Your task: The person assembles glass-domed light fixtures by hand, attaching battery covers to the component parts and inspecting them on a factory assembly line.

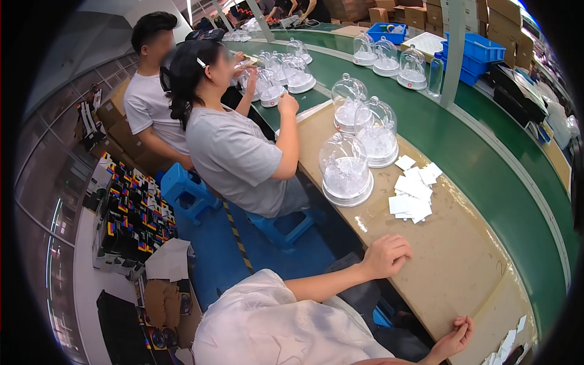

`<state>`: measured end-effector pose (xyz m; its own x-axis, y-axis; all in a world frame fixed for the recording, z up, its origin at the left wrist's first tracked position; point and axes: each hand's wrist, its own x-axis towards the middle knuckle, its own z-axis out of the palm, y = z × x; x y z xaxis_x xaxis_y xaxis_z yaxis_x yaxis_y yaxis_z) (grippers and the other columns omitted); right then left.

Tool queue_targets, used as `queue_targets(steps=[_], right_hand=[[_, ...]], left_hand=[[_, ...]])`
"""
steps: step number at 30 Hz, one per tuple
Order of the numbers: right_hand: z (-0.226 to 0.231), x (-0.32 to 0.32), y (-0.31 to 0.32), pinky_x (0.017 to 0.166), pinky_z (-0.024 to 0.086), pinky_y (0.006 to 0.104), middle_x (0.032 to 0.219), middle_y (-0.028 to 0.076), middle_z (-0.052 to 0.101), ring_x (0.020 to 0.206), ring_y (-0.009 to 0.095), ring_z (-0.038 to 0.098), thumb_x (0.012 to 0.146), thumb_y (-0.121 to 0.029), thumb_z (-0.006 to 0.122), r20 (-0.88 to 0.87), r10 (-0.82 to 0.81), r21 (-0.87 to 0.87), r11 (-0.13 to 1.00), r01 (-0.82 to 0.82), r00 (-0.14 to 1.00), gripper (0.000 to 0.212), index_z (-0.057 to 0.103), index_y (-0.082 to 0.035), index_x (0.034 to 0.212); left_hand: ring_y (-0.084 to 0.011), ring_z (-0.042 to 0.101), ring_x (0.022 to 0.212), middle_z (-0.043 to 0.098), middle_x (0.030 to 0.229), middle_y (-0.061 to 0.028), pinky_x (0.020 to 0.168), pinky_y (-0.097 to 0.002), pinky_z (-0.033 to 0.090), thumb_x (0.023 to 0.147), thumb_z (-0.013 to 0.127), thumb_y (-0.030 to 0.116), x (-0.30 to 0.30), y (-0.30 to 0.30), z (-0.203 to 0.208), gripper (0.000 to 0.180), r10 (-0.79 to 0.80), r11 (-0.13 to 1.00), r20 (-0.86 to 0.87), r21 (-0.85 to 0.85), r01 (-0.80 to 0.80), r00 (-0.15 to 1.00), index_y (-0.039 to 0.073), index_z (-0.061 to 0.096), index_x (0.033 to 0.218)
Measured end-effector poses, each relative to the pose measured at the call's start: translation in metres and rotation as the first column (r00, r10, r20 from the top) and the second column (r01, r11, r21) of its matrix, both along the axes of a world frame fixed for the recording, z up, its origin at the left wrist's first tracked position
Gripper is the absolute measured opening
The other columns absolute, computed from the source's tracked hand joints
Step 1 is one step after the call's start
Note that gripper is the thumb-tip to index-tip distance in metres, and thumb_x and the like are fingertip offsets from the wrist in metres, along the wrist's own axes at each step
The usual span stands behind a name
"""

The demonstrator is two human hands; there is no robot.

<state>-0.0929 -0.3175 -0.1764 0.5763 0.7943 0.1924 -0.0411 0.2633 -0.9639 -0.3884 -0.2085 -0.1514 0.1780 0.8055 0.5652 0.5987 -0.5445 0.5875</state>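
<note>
My left hand [388, 255] rests on the near edge of the tan tabletop [450, 261], its fingers curled in and nothing visible in them. Farther right along the same edge lies my right hand [453, 340], also loosely closed, with no object showing. Beyond my left hand is a loose pile of small white cards [415, 193]. Left of the pile, three clear domes on round white bases stand upright: the closest dome [345, 170], one behind it [377, 134], and the farthest [349, 100]. Neither hand touches the cards or domes.
A green conveyor [486, 170] curves past the table's far side, carrying more domes [412, 68]. To my left a seated co-worker [237, 140] handles a dome; another person [149, 91] is behind. Blue bins [477, 52] stand across the conveyor. White strips [508, 347] lie near my right hand.
</note>
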Motion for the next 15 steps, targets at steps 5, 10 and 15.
queue_targets(steps=[5, 10, 15], right_hand=[[0.001, 0.000, -0.001, 0.077, 0.047, 0.0329, 0.082, 0.012, 0.060, 0.077, 0.021, 0.055, 0.090, -0.001, 0.047, -0.031, -0.010, -0.012, 1.000, 0.010, 0.999, 0.016, 0.059, 0.005, 0.098], [-0.016, 0.014, -0.005, 0.080, 0.041, 0.0263, 0.084, 0.006, 0.052, 0.082, 0.014, 0.048, 0.098, -0.007, 0.042, -0.052, 0.132, 0.046, 0.991, -0.130, 0.990, 0.020, 0.056, 0.003, 0.109], [-0.017, 0.014, -0.006, 0.080, 0.042, 0.0273, 0.084, 0.007, 0.053, 0.083, 0.015, 0.049, 0.098, -0.008, 0.043, -0.078, 0.136, 0.046, 0.990, -0.133, 0.988, 0.020, 0.056, 0.003, 0.109]], left_hand=[[-0.0196, 0.059, 0.079, 0.061, 0.083, -0.0008, 0.066, -0.0313, 0.044, 0.067, 0.058, 0.000, 0.000, 0.000, 0.002, 0.012, -0.003, 1.000, -0.001, -0.002, 0.003, 1.000, 0.010, 0.062, 0.074], [-0.0197, 0.060, 0.080, 0.062, 0.083, -0.0009, 0.066, -0.0315, 0.045, 0.067, 0.059, 0.001, 0.000, 0.000, 0.000, 0.012, -0.001, 1.000, 0.001, -0.006, 0.001, 1.000, 0.010, 0.062, 0.074], [-0.0198, 0.060, 0.080, 0.062, 0.083, -0.0008, 0.067, -0.0313, 0.046, 0.067, 0.059, 0.001, 0.000, 0.000, 0.000, 0.013, -0.007, 1.000, 0.010, -0.004, 0.007, 1.000, 0.010, 0.063, 0.075]])
